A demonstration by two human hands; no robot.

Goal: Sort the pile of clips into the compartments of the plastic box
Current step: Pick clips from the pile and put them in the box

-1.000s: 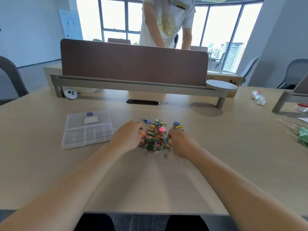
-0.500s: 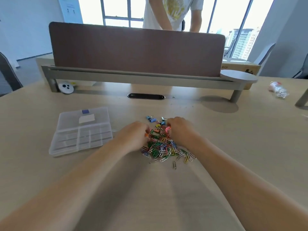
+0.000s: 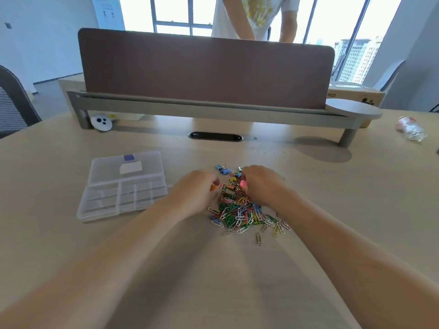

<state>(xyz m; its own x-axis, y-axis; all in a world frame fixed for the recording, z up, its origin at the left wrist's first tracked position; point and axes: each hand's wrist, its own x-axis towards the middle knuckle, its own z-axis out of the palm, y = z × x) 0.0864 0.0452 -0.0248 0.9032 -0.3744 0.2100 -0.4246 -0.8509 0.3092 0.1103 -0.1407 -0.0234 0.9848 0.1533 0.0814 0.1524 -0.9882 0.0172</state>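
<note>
A pile of coloured paper clips [image 3: 240, 213] lies on the desk in front of me, with small binder clips [image 3: 222, 169] at its far edge. My left hand [image 3: 193, 192] rests on the pile's left side, and its curled fingertips pinch an orange clip [image 3: 213, 187]. My right hand [image 3: 262, 184] is on the far right of the pile, fingers curled over a pink clip [image 3: 243, 184]. The clear plastic box [image 3: 123, 185] with compartments lies to the left of the pile, lid closed, with neither hand touching it.
A brown divider screen [image 3: 204, 67] on a grey rail crosses the desk behind the pile, and a person stands beyond it. A cable slot [image 3: 215, 136], a white round device [image 3: 101, 122] and a crumpled plastic bottle [image 3: 409, 128] lie further back. A chair [image 3: 14, 103] stands at the left.
Both hands have shifted from the pile's near sides to its far part, uncovering the paper clips nearest me. My head has moved closer.
</note>
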